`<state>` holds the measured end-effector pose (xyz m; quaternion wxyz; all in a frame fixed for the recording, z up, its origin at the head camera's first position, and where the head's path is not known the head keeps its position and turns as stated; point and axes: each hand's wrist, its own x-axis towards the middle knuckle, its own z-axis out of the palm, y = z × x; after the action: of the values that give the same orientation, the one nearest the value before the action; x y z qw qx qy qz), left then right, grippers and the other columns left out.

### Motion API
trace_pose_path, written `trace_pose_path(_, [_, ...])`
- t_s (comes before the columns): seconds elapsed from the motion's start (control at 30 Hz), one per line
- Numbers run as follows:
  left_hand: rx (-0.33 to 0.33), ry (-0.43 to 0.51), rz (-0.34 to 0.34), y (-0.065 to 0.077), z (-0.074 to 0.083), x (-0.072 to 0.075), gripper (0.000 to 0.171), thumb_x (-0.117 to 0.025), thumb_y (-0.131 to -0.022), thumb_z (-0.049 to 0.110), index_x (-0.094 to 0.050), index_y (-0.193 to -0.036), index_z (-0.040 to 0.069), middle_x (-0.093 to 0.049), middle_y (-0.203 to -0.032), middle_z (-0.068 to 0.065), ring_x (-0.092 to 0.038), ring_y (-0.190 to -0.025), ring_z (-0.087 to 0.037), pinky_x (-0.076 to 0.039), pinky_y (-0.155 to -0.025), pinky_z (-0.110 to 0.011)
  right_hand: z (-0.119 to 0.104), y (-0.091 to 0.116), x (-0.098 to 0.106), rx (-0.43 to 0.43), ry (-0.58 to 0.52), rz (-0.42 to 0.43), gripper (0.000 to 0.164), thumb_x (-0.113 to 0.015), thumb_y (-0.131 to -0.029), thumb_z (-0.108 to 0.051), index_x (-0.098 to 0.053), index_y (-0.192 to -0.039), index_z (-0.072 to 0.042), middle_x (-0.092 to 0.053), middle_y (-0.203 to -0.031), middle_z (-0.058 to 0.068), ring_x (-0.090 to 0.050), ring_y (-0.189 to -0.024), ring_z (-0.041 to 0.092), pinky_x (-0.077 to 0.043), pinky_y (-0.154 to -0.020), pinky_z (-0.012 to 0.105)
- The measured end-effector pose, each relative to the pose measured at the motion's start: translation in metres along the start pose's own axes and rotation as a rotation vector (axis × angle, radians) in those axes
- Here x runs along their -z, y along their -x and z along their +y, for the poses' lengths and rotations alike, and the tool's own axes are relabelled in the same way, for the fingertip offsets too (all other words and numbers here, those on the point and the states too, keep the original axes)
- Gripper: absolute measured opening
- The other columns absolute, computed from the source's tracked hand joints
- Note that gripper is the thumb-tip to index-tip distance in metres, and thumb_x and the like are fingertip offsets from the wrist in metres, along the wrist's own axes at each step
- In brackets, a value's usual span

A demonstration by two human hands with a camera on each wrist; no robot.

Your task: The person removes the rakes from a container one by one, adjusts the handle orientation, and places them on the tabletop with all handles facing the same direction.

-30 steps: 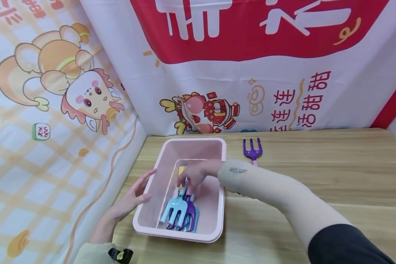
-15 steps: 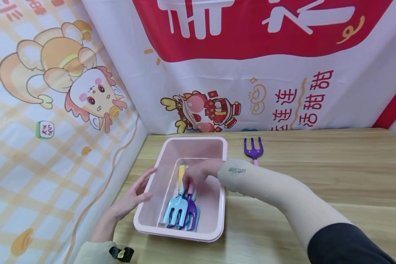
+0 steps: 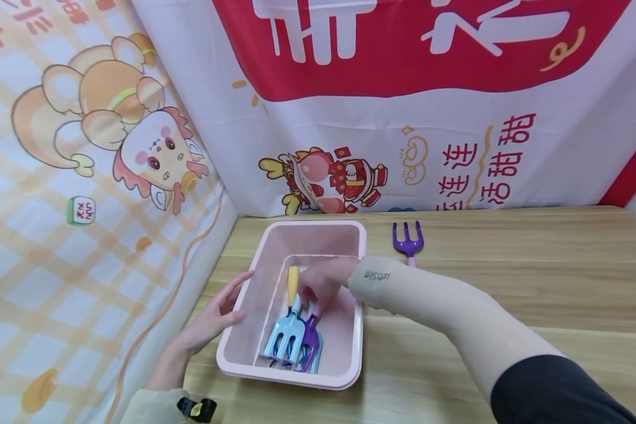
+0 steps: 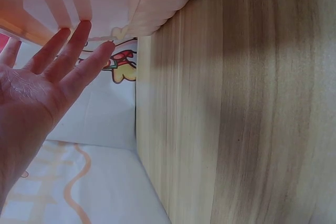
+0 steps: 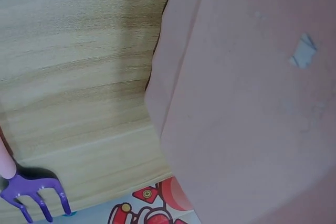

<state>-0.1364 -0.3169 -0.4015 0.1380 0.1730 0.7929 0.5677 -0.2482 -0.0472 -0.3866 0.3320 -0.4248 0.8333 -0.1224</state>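
Observation:
My right hand [image 3: 320, 280] reaches into a pink plastic bin [image 3: 352, 359] in the head view. Its curled fingers hold the pink handle of a purple hand fork [image 3: 311, 335], whose head lies low in the bin. Left of it, a light blue garden fork [image 3: 287, 331] partly covers other blue tool heads. A yellow handle [image 3: 293, 284] lies just left of the right fingers. My left hand [image 3: 217, 312] is at the bin's left side, thumb by the rim. The left wrist view shows its straight fingers [image 4: 79, 40] against the outer wall. The right wrist view hides the right hand behind the bin wall.
Another purple fork [image 3: 408, 240] with a pink handle lies on the wooden table [image 3: 509, 282] right of the bin, partly behind the right forearm. Printed cloth [image 3: 318, 123] hangs behind the table and along its left side.
My right hand has shifted right in the bin, bringing the pink handle with it and uncovering the yellow handle. The purple fork now tilts more to the right. My left hand stays in place.

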Motion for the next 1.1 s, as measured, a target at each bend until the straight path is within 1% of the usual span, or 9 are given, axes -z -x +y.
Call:
trace_pose_path(0.13, [-0.007,0.001,0.001,0.001,-0.001,0.000,0.071,-0.056,-0.095,0.003,-0.021,-0.155,0.015,-0.027,-0.152,-0.029,-0.036,-0.129,-0.044,-0.046,-0.092,-0.034,0.000,0.003,-0.001,-0.033,-0.004,-0.020,0.019,-0.081,-0.080,-0.022,-0.072,-0.096,-0.027,-0.065,-0.093,-0.009,-0.058,-0.088,0.011,-0.049,-0.078,0.028])
trace_pose_path(0.27, [-0.008,-0.001,0.006,0.002,-0.001,-0.001,0.071,-0.057,-0.095,0.003,-0.021,-0.155,0.015,-0.027,-0.151,-0.029,-0.036,-0.130,-0.045,-0.045,-0.092,-0.033,-0.001,0.011,-0.002,-0.124,-0.029,-0.048,0.017,-0.080,-0.081,-0.022,-0.071,-0.094,-0.029,-0.065,-0.094,-0.009,-0.056,-0.093,0.013,-0.046,-0.084,0.036])
trace_pose_path(0.37, [-0.004,-0.002,0.011,0.001,0.000,-0.001,0.070,-0.057,-0.095,0.003,-0.022,-0.155,0.015,-0.027,-0.152,-0.028,-0.036,-0.130,-0.044,-0.046,-0.092,-0.033,-0.001,0.016,-0.002,-0.199,-0.103,-0.072,0.017,-0.079,-0.081,-0.020,-0.072,-0.094,-0.029,-0.066,-0.096,-0.008,-0.055,-0.095,0.015,-0.043,-0.087,0.041])
trace_pose_path(0.47, [-0.003,-0.005,0.015,0.000,0.000,-0.002,0.070,-0.057,-0.095,0.003,-0.023,-0.155,0.015,-0.027,-0.152,-0.027,-0.036,-0.130,-0.043,-0.046,-0.092,-0.033,0.000,0.016,-0.001,-0.238,-0.153,-0.117,0.020,-0.079,-0.081,-0.017,-0.072,-0.095,-0.029,-0.066,-0.098,-0.008,-0.055,-0.097,0.015,-0.045,-0.087,0.041])
trace_pose_path(0.63, [-0.001,-0.003,0.018,0.000,0.000,-0.002,0.070,-0.057,-0.095,0.003,-0.023,-0.155,0.015,-0.028,-0.151,-0.027,-0.038,-0.129,-0.041,-0.045,-0.092,-0.032,-0.001,0.016,0.001,-0.276,-0.159,-0.164,0.024,-0.077,-0.079,-0.011,-0.073,-0.095,-0.029,-0.066,-0.097,-0.007,-0.054,-0.098,0.016,-0.047,-0.084,0.040])
trace_pose_path(0.7, [0.002,-0.003,0.020,0.000,0.000,-0.002,0.070,-0.057,-0.095,0.003,-0.023,-0.155,0.014,-0.029,-0.151,-0.027,-0.038,-0.129,-0.041,-0.045,-0.092,-0.032,-0.002,0.019,0.001,-0.298,-0.186,-0.156,0.025,-0.076,-0.078,-0.009,-0.073,-0.094,-0.029,-0.066,-0.097,-0.006,-0.055,-0.097,0.017,-0.048,-0.083,0.038])
trace_pose_path(0.87, [0.015,-0.008,0.025,-0.001,0.001,-0.002,0.070,-0.058,-0.095,0.005,-0.024,-0.155,0.015,-0.027,-0.153,-0.025,-0.035,-0.131,-0.042,-0.044,-0.093,-0.030,-0.006,0.027,0.000,-0.361,-0.384,-0.086,0.027,-0.077,-0.075,-0.005,-0.074,-0.096,-0.021,-0.067,-0.098,0.000,-0.059,-0.095,0.021,-0.051,-0.084,0.038])
trace_pose_path(0.97, [0.020,-0.007,0.025,-0.001,0.000,-0.002,0.070,-0.058,-0.095,0.006,-0.023,-0.155,0.016,-0.026,-0.153,-0.026,-0.033,-0.132,-0.044,-0.044,-0.093,-0.030,-0.007,0.030,0.000,-0.375,-0.465,-0.051,0.028,-0.077,-0.073,-0.002,-0.075,-0.096,-0.019,-0.068,-0.098,0.002,-0.059,-0.095,0.023,-0.051,-0.084,0.039])
trace_pose_path(1.1, [0.014,-0.005,0.024,-0.002,-0.001,-0.001,0.070,-0.057,-0.095,0.005,-0.022,-0.155,0.015,-0.026,-0.153,-0.026,-0.033,-0.132,-0.043,-0.044,-0.093,-0.030,-0.007,0.029,0.002,-0.332,-0.412,-0.087,0.028,-0.076,-0.075,-0.003,-0.075,-0.097,-0.020,-0.068,-0.099,0.001,-0.058,-0.095,0.021,-0.050,-0.083,0.038])
